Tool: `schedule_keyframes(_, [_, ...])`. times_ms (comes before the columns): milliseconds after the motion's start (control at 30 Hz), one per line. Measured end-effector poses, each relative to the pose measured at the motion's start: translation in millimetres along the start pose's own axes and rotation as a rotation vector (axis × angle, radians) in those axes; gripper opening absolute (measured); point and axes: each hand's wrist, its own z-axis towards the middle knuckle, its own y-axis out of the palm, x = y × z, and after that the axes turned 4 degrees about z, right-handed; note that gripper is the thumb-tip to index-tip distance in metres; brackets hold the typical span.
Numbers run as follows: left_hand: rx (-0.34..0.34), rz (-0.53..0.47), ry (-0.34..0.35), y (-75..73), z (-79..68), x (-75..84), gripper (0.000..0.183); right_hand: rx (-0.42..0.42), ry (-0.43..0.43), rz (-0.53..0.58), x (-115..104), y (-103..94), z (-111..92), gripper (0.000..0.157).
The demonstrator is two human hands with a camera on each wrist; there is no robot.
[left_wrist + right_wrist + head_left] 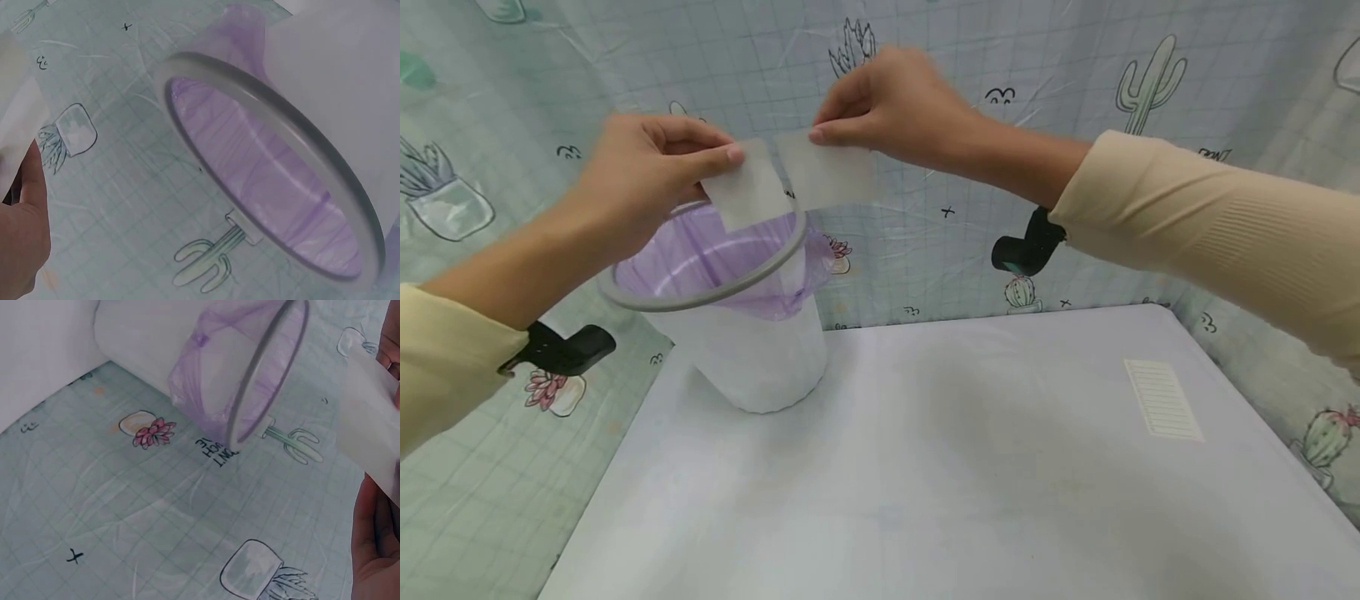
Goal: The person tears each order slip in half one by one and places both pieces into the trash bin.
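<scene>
Over a white bin (760, 358), my left hand (640, 179) pinches a piece of thin white paper (745, 190) between thumb and fingers. Higher and to the right, my right hand (906, 108) pinches a second white paper piece (835, 175) by its upper edge. A narrow gap runs between the two pieces. The bin has a grey rim (700, 296) and a purple plastic liner (700, 250) that folds out over its side. In the left wrist view, the liner (250, 169) shows through the tilted rim.
A white table (925, 467) carries the bin at its back left. A small lined paper sheet (1163, 400) lies flat near the right edge. A cactus-patterned sheet (925, 250) hangs behind and around the table.
</scene>
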Motion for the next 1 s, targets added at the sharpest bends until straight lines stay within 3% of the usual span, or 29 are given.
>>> schedule_keyframes(267, [-0.009,0.034,0.043,-6.6,-1.3,-1.9,0.023,-0.006,-0.032,0.048,1,5.9,11,0.029])
schedule_keyframes(433, [-0.006,0.145,0.063,-8.0,-4.1,-2.7,0.023,-0.017,-0.032,0.066,0,9.4,16,0.028])
schedule_keyframes(767, [0.004,0.170,0.054,-12.7,-4.6,-6.9,0.025,-0.043,-0.045,0.071,1,19.1,24,0.026])
schedule_keyframes(1000, [0.048,0.202,0.033,-22.7,-1.2,-9.9,0.026,-0.035,-0.059,0.065,3,19.5,30,0.028])
